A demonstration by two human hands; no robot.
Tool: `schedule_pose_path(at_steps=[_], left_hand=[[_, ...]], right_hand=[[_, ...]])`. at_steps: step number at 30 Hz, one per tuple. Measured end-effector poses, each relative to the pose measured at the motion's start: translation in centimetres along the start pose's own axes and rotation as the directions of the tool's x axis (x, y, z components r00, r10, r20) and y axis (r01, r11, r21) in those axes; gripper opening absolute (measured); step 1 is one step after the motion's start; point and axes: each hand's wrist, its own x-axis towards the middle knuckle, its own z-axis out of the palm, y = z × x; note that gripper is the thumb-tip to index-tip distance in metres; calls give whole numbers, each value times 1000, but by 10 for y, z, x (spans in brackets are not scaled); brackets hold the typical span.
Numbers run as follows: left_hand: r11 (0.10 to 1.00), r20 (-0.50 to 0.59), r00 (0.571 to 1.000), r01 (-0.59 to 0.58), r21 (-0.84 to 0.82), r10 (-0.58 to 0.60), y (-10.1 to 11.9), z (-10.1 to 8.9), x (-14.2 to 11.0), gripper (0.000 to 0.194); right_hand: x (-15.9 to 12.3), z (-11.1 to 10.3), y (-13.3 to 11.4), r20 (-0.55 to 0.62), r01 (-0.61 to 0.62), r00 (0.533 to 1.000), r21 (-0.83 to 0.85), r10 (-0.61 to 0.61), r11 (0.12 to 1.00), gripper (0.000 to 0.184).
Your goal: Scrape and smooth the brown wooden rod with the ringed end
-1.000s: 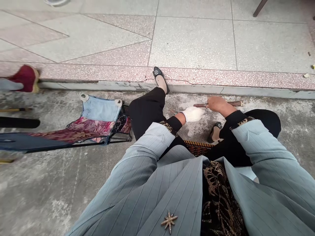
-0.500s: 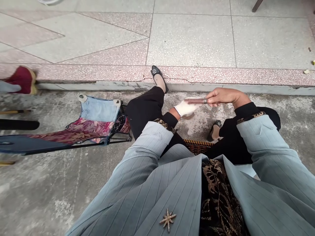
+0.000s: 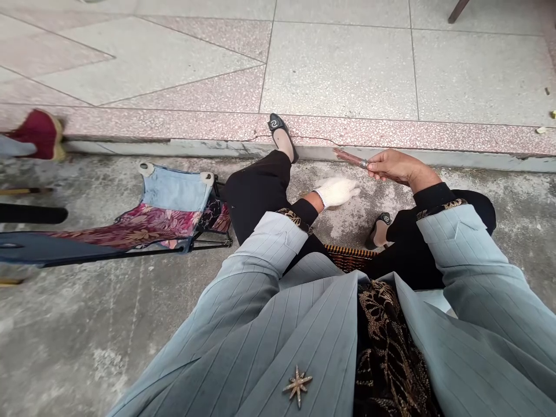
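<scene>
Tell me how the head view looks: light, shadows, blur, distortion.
Head view: soft, even daylight with no hard shadows or glare; the white-gloved left hand and the right hand gripping a reddish stick are fairly sharp; the red shoe at the left edge is smeared; wide-lens stretch bends the step edge and enlarges the grey jacket.

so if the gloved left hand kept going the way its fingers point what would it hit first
The left hand points right and a little forward, low over the concrete ground. Its fingertips would probably first meet bare concrete below the right hand holding the reddish stick; depth is unclear.
</scene>
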Motion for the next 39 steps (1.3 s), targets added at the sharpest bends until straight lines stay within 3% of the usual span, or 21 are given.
schedule_pose_path(at_steps=[4,7,10,13,15,18,22,24,26,28,30,32,34,36,39], left_hand=[[999,-9,1000,-6,44,6,1,2,-1,43],[994,-23,1000,1,109,1,4,3,-3,43],[982,-1,1000,-9,187,9,6,3,-6,43],[973,5,997,-73,221,73,8,3,-8,39],[965,0,992,-120,232,123,10,1,-8,34],[957,-14,985,-163,241,172,12,-1,-9,31],[973,-100,976,-177,145,192,6,-3,-8,35],[987,-129,978,-158,29,161,1,-3,-6,37],[991,-138,984,-124,-51,116,-3,-3,-5,38],[994,-149,987,-79,-82,66,-3,-3,-4,42],[994,-137,991,-25,-109,10,1,-3,-4,45],[994,-70,998,-6,-113,-2,7,-4,-5,41],[996,5,999,-34,-87,35,13,-5,-7,38],[996,39,996,-74,-45,75,19,-6,-9,39],[996,35,996,-82,31,80,22,-4,-11,39]], right_hand=[[11,2,6,-91,-52,995,-284,27,957,16],[17,9,5,-125,-111,991,-531,51,840,18],[18,18,4,-64,-118,993,-721,104,683,21],[20,26,9,113,-38,970,-806,216,591,31],[22,30,15,266,36,918,-796,296,605,35],[25,28,21,475,104,811,-691,341,716,31],[18,11,15,725,179,662,-398,189,900,40],[8,-1,8,751,220,658,-263,56,939,45],[-4,-11,2,627,227,775,-162,-78,960,42],[-12,-15,-1,417,205,896,-77,-155,976,37],[-15,-14,-1,188,175,967,18,-175,984,32],[-10,-9,1,-13,139,990,77,-138,987,28],[-1,-3,5,-154,76,986,19,-72,997,23],[10,2,9,-234,-30,972,-209,-20,978,20],[23,10,12,-255,-168,967,-603,12,780,27]])
